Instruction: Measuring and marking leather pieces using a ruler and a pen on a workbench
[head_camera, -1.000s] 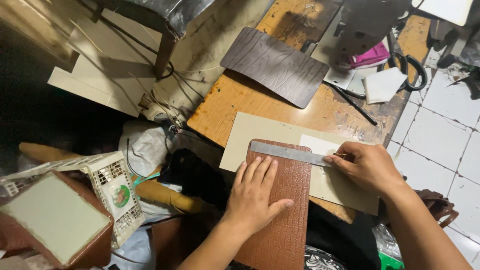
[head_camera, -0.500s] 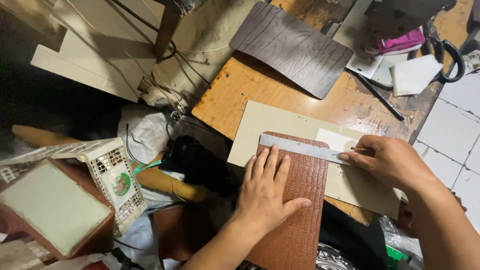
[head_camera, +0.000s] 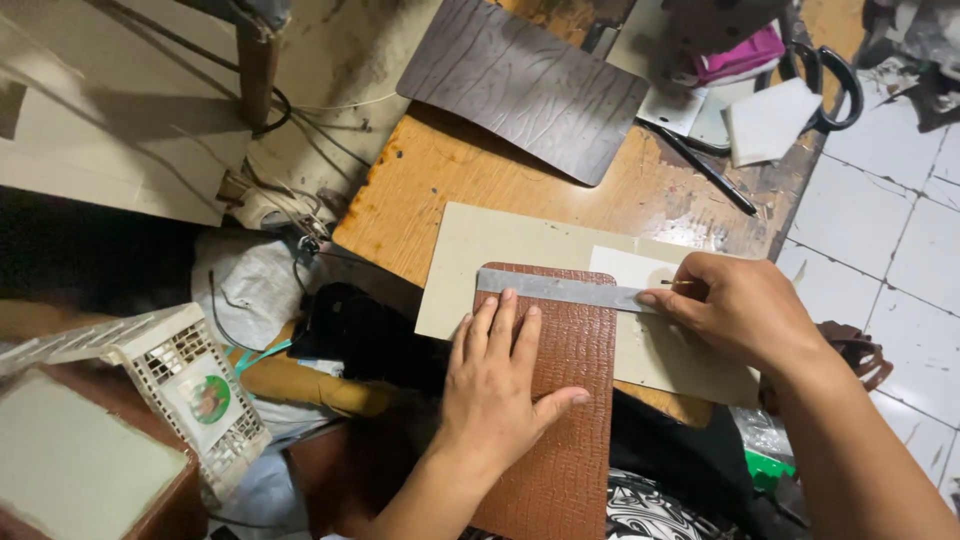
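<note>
Camera shifted; two hands (head_camera: 495, 385), one ruler (head_camera: 560, 289)

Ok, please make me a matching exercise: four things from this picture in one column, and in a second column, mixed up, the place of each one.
Things:
1. metal ruler
2. left hand
3. scissors
4. white basket

Places:
A. at the far right corner of the wooden table
B. pressed flat on the brown textured sheet
C. off the table, low at the left
D. across the top edge of the brown sheet, its right end under the right hand

Pairs: 1-D, 2-B, 3-A, 4-C
</note>
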